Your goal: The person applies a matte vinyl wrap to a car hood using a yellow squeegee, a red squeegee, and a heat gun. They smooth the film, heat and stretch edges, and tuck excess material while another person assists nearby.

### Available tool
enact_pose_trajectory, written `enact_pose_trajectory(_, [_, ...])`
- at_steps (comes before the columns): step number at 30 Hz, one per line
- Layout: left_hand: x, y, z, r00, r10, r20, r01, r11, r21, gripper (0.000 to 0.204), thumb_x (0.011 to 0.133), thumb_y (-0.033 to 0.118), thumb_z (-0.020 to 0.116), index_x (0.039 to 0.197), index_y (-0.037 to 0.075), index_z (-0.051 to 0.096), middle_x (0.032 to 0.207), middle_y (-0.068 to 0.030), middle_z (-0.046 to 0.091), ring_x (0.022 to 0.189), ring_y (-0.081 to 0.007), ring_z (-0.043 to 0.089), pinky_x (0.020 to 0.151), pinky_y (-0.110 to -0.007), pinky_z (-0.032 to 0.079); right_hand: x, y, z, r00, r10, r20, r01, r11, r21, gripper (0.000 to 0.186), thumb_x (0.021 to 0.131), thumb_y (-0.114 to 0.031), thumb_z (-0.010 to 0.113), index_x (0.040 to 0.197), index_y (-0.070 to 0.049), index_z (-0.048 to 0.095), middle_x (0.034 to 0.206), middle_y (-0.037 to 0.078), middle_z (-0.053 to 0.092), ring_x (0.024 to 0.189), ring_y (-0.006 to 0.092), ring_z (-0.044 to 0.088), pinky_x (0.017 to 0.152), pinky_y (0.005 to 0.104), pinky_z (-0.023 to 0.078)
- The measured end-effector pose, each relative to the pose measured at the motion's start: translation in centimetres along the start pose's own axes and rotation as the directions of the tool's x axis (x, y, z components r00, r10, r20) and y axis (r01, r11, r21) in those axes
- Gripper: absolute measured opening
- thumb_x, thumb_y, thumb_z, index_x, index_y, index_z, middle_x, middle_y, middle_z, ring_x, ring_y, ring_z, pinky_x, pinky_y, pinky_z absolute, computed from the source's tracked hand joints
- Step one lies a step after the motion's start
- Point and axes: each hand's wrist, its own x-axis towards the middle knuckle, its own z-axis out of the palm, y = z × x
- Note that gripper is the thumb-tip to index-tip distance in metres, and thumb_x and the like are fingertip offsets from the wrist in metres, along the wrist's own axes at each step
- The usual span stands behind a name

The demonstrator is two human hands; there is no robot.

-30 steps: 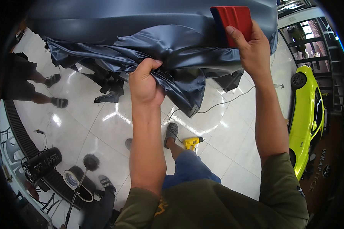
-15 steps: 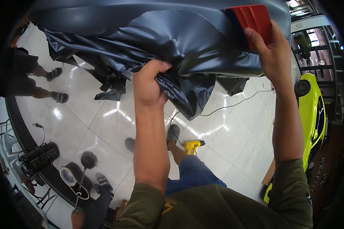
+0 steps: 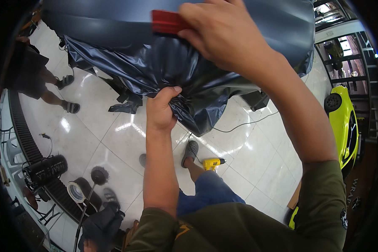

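Dark blue-grey satin vinyl film (image 3: 126, 52) drapes over a broad curved panel, likely a car's, at the top of the view. Smooth on the panel, it gathers into creases toward its loose lower edge. My left hand (image 3: 160, 105) grips a bunched fold of that edge, thumb on top, pulling it toward me. A loose flap of film hangs beside this fist. My right hand (image 3: 222, 38) is closed on a red squeegee (image 3: 166, 22), which lies against the film above and in line with my left hand. Some right-hand fingertips are cut off by the upper edge.
A yellow heat gun (image 3: 213, 163) lies on the tiled floor by my foot, with a cable (image 3: 248, 123) running nearby. Another person's legs (image 3: 50, 90) stand at left; someone lower left is near a long-handled duster (image 3: 99, 175). A lime-green car (image 3: 343, 126) is at right.
My right hand has swept left across the panel with the squeegee, from the right side to above my left hand. The left hand keeps its hold on the film, slightly lower.
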Motion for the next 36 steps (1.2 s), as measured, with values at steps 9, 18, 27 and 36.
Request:
enact_pose_trajectory(9, [-0.6, 0.4, -1.3, 0.995, -0.097, 0.008, 0.097, 0.995, 0.001, 0.033, 0.076, -0.008, 0.055, 0.109, -0.005, 0.059, 0.100, -0.0107, 0.064, 0.090, -0.0232, 0.064, 0.083, -0.034, 0.052, -9.2, 4.9, -0.4, 0.828, 0.560, -0.039, -0.540, 0.813, 0.218, 0.029, 0.084, -0.027, 0.070, 0.090, -0.001, 0.058, 0.076, 0.016, 0.060, 0.071, 0.0344, 0.058, 0.068, 0.0430, 0.044])
enact_pose_trajectory(18, [-2.2, 1.9, -3.4, 0.982, -0.185, -0.028, 0.185, 0.982, 0.022, 0.030, 0.077, -0.008, 0.057, 0.106, -0.004, 0.060, 0.097, -0.0100, 0.065, 0.086, -0.0220, 0.065, 0.078, -0.034, 0.053, -1.1, -0.2, 2.3, 0.996, -0.001, -0.091, 0.003, 1.000, 0.028, 0.019, 0.086, -0.027, 0.064, 0.091, -0.009, 0.059, 0.081, 0.010, 0.062, 0.082, 0.0300, 0.057, 0.083, 0.0455, 0.040])
enact_pose_trajectory(27, [-1.3, 1.7, -4.3, 0.974, -0.213, -0.074, 0.220, 0.970, 0.101, 0.021, 0.078, -0.007, 0.059, 0.099, -0.003, 0.062, 0.089, -0.0088, 0.065, 0.078, -0.0206, 0.065, 0.071, -0.031, 0.054, -8.7, 3.0, 1.0, 0.906, 0.398, -0.148, -0.393, 0.918, 0.063, 0.022, 0.086, -0.028, 0.065, 0.090, -0.007, 0.059, 0.078, 0.013, 0.060, 0.082, 0.0322, 0.057, 0.081, 0.0451, 0.040])
enact_pose_trajectory(36, [-2.2, 2.5, -5.0, 0.983, -0.183, 0.020, 0.178, 0.973, 0.150, 0.040, 0.081, -0.002, 0.054, 0.121, -0.005, 0.055, 0.115, -0.0128, 0.063, 0.104, -0.0267, 0.061, 0.094, -0.040, 0.048, -9.7, 0.9, -2.0, 0.822, 0.568, -0.042, -0.493, 0.747, 0.446, 0.016, 0.083, -0.021, 0.065, 0.087, -0.007, 0.058, 0.082, 0.010, 0.062, 0.081, 0.0312, 0.056, 0.082, 0.0440, 0.041])
